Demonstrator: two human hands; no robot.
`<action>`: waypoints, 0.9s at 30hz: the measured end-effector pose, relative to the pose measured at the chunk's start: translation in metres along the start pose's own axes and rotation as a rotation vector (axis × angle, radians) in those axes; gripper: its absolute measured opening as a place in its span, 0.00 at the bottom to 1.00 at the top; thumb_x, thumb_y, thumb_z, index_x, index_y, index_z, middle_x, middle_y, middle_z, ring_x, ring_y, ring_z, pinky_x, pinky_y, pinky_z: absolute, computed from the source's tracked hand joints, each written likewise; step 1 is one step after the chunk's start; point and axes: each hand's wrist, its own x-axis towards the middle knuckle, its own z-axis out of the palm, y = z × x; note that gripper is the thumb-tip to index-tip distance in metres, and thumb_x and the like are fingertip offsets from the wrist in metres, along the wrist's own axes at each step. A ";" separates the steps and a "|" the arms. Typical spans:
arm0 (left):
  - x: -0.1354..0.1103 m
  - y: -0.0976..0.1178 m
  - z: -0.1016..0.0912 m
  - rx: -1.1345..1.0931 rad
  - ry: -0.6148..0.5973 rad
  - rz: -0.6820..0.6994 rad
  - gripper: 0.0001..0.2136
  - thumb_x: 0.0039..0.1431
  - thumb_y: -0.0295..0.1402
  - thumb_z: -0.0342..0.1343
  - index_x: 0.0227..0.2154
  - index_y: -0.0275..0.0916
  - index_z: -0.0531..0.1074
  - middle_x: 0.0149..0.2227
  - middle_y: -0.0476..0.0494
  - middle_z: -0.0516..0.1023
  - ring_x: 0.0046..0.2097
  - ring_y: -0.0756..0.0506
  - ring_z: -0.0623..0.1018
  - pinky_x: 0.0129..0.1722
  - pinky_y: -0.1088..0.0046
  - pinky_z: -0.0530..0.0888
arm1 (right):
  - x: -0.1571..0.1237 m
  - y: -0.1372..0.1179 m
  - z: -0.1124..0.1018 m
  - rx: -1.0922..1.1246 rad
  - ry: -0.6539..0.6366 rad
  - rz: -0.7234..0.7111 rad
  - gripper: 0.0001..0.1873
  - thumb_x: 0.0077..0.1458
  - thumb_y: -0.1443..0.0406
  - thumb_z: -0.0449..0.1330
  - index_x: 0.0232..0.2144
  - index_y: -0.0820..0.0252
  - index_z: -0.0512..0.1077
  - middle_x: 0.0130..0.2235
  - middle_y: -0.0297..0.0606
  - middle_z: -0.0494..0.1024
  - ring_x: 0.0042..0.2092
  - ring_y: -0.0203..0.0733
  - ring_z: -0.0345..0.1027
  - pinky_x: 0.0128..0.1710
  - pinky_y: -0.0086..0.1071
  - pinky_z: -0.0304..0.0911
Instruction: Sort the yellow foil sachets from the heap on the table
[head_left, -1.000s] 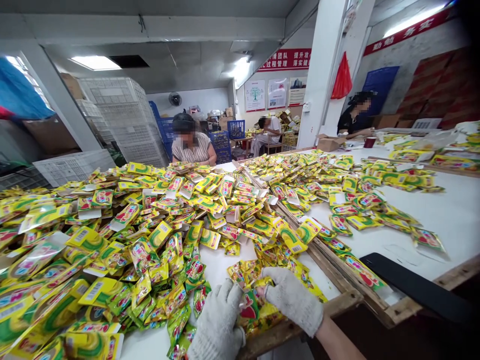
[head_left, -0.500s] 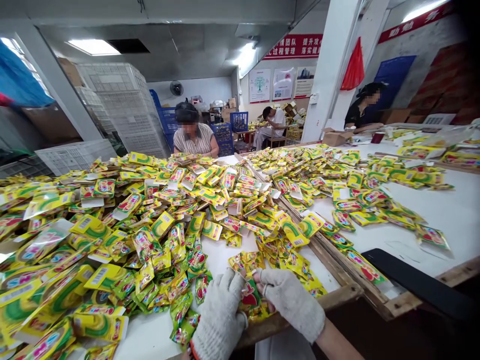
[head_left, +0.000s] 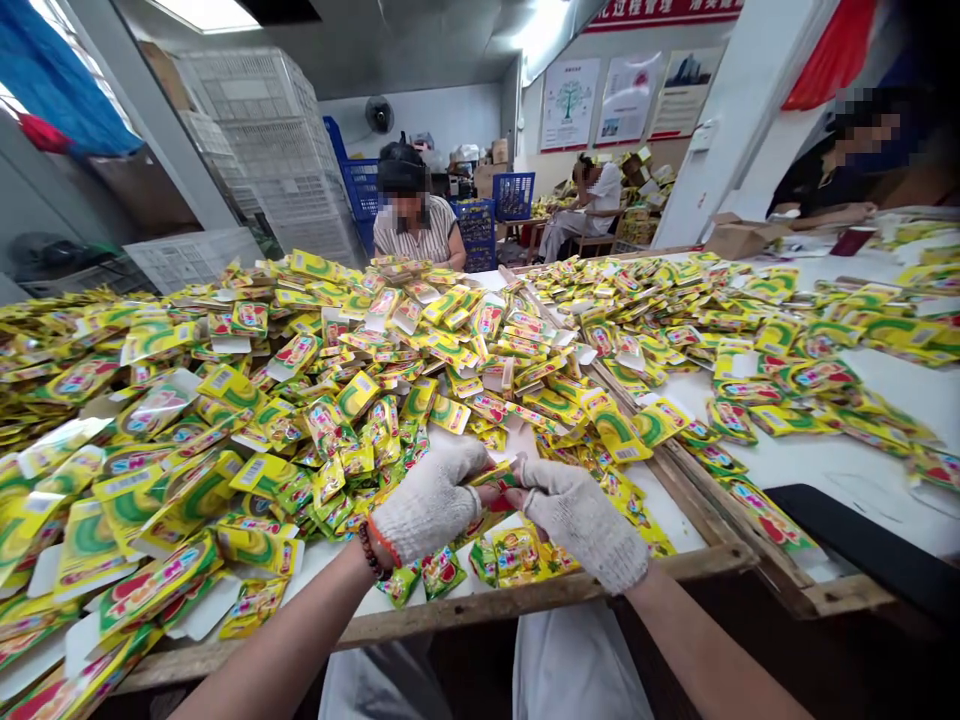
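Both of my hands wear white knit gloves and meet above the near edge of the white table [head_left: 682, 515]. My left hand [head_left: 427, 500] and my right hand [head_left: 581, 520] pinch the same small yellow-green-red sachet [head_left: 501, 478] between their fingertips. Beneath them lie a few loose sachets [head_left: 517, 555] on the white surface. A big heap of yellow and green sachets and flat cartons [head_left: 247, 400] fills the table to the left and ahead. A bead bracelet [head_left: 369, 550] circles my left wrist.
A wooden rail [head_left: 525, 595] edges the table near me, and wooden slats [head_left: 675, 470] divide it from a second table with more sachets [head_left: 750, 330]. A black flat object [head_left: 862, 540] lies at right. Other people sit at the far side and right. White crates [head_left: 247, 150] are stacked behind.
The view has tilted down and my forearms have come into view. My hands have lifted off the table edge and moved forward, still pinching a sachet between them.
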 end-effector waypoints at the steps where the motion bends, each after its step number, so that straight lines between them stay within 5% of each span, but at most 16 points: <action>1: 0.000 -0.001 -0.004 0.001 0.011 0.007 0.10 0.60 0.39 0.54 0.35 0.37 0.74 0.33 0.49 0.74 0.36 0.48 0.72 0.36 0.75 0.68 | 0.002 -0.003 -0.002 -0.078 0.035 -0.071 0.11 0.56 0.60 0.58 0.26 0.60 0.71 0.24 0.29 0.71 0.26 0.33 0.63 0.27 0.27 0.58; 4: -0.008 -0.011 -0.011 0.042 0.047 -0.038 0.12 0.61 0.41 0.52 0.36 0.37 0.73 0.34 0.48 0.75 0.35 0.48 0.73 0.35 0.75 0.68 | 0.006 -0.005 -0.022 -0.135 0.127 -0.160 0.13 0.51 0.62 0.63 0.19 0.59 0.69 0.22 0.30 0.70 0.27 0.35 0.61 0.28 0.28 0.57; 9: -0.037 -0.033 0.001 0.456 -0.089 -0.245 0.06 0.57 0.32 0.52 0.35 0.40 0.73 0.34 0.46 0.77 0.36 0.45 0.75 0.36 0.71 0.69 | 0.000 0.008 -0.087 0.487 0.665 -0.213 0.06 0.56 0.59 0.58 0.33 0.52 0.72 0.31 0.31 0.74 0.29 0.34 0.66 0.29 0.28 0.63; 11: -0.047 -0.038 0.014 0.598 -0.153 -0.247 0.10 0.53 0.27 0.53 0.39 0.42 0.73 0.41 0.43 0.77 0.42 0.42 0.76 0.40 0.70 0.69 | -0.005 0.014 -0.098 0.652 0.768 -0.229 0.08 0.55 0.59 0.59 0.38 0.51 0.71 0.37 0.31 0.75 0.32 0.33 0.69 0.31 0.28 0.66; 13: -0.053 -0.041 0.025 0.671 -0.184 -0.231 0.12 0.52 0.25 0.51 0.39 0.42 0.73 0.44 0.41 0.76 0.44 0.41 0.76 0.42 0.68 0.69 | -0.011 0.020 -0.088 0.573 0.632 -0.109 0.11 0.53 0.59 0.62 0.40 0.53 0.72 0.36 0.32 0.75 0.30 0.34 0.69 0.29 0.28 0.65; 16: -0.056 -0.046 0.027 0.579 -0.143 -0.245 0.09 0.51 0.25 0.51 0.34 0.42 0.72 0.40 0.43 0.77 0.42 0.43 0.76 0.42 0.69 0.69 | -0.017 0.033 -0.045 0.070 0.172 0.090 0.11 0.58 0.60 0.56 0.38 0.59 0.74 0.32 0.37 0.77 0.30 0.38 0.70 0.31 0.32 0.66; 19: -0.056 -0.049 0.020 0.286 0.016 -0.278 0.05 0.52 0.28 0.52 0.33 0.41 0.69 0.35 0.47 0.76 0.38 0.45 0.75 0.39 0.72 0.69 | -0.016 0.043 -0.001 -0.247 -0.032 0.011 0.09 0.53 0.65 0.59 0.36 0.61 0.77 0.39 0.43 0.78 0.42 0.46 0.72 0.46 0.38 0.66; 23: -0.057 -0.052 0.018 -0.201 0.148 -0.354 0.06 0.54 0.36 0.54 0.33 0.41 0.65 0.30 0.51 0.72 0.31 0.49 0.73 0.30 0.75 0.70 | -0.009 0.046 0.024 -0.710 -0.246 0.023 0.13 0.48 0.67 0.61 0.39 0.63 0.76 0.44 0.48 0.77 0.43 0.50 0.71 0.44 0.40 0.64; 27: -0.054 -0.056 0.027 -0.449 0.181 -0.433 0.12 0.50 0.39 0.59 0.33 0.40 0.64 0.26 0.55 0.69 0.24 0.52 0.69 0.24 0.76 0.67 | -0.008 0.045 0.015 -0.761 -0.255 0.020 0.09 0.48 0.67 0.61 0.33 0.63 0.76 0.42 0.48 0.77 0.44 0.52 0.71 0.44 0.40 0.63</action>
